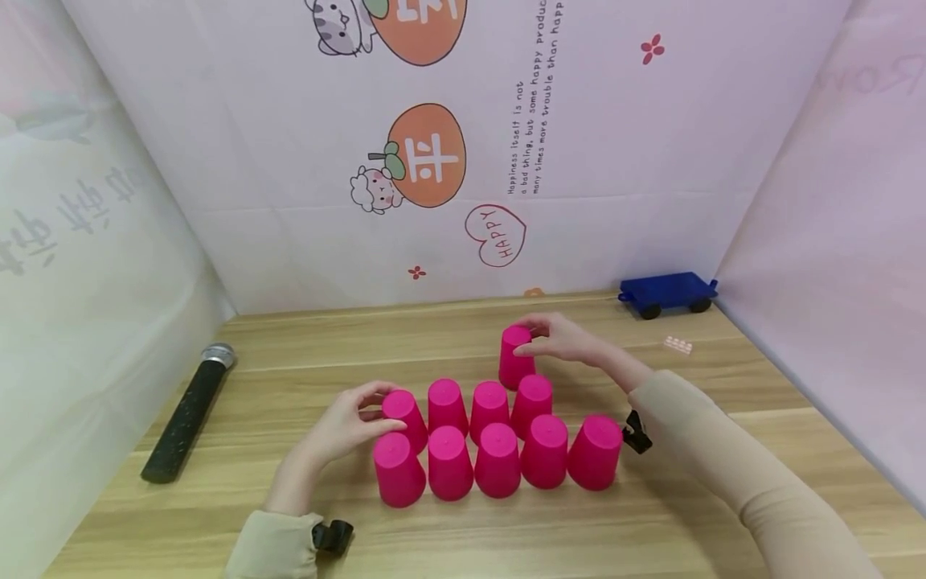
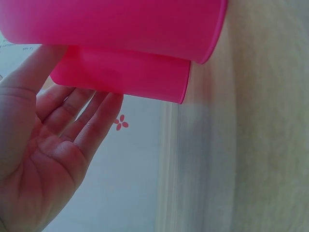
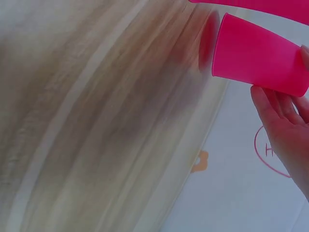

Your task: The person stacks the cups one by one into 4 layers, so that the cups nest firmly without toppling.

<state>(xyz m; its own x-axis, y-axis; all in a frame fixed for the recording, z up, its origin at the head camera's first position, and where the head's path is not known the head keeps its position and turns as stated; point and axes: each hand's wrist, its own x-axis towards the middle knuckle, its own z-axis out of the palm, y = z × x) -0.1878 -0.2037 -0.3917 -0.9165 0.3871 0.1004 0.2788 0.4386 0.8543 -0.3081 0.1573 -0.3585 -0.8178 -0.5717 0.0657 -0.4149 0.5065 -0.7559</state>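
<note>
Several pink plastic cups stand upside down in two rows, a front row (image 1: 497, 462) and a back row (image 1: 490, 406). My left hand (image 1: 350, 422) grips the back row's leftmost cup (image 1: 402, 412), thumb on its near side and fingers on the far side. In the left wrist view that held cup (image 2: 125, 75) is partly covered by a nearer cup (image 2: 120, 24). Behind the back row's right end, my right hand (image 1: 567, 338) holds another upside-down cup (image 1: 515, 366). The right wrist view has this cup (image 3: 260, 55) tilted, its rim close over the wooden table.
A black microphone (image 1: 190, 418) with a silver head lies at the left of the table (image 1: 325, 338). Toward the back right sit a blue toy wagon (image 1: 669, 291) and a small pale studded block (image 1: 678, 345). Printed white cloth (image 1: 289, 161) encloses the back and sides.
</note>
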